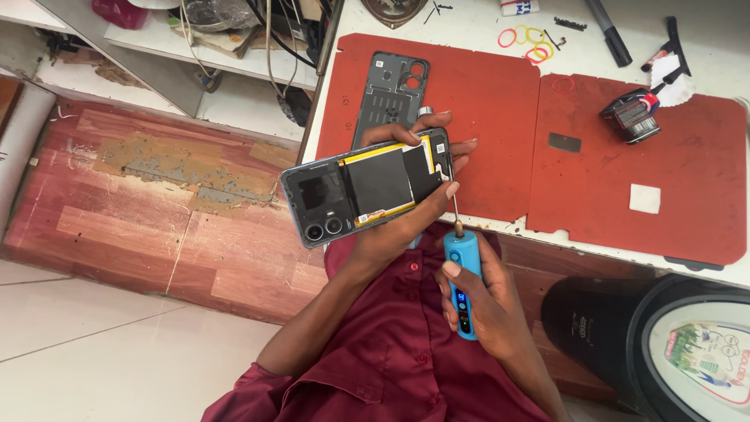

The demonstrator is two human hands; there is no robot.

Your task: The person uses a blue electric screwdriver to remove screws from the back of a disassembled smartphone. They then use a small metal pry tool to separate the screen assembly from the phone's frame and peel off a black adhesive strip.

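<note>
So we've got the opened phone (pixel 367 191) held up off the bench in our left hand (pixel 410 223), fingers wrapped around its right end, back side up with the black shielding and yellow-edged battery area showing, camera lenses at the near-left corner. Our right hand (pixel 476 301) is clenched around the blue electric screwdriver (pixel 462 285), thumb on its body, and the thin bit runs up to the phone's right edge, tip right at or touching the frame there. Looks to us like we're in the screw-driving stage on the inner cover. The removed back cover (pixel 391 94) lies on the red mat (pixel 484 117), just beyond the phone. Next move probably wants the bit seated square in the screw head and the phone kept steady, since it's floating in the air rather than resting on the mat.
</note>
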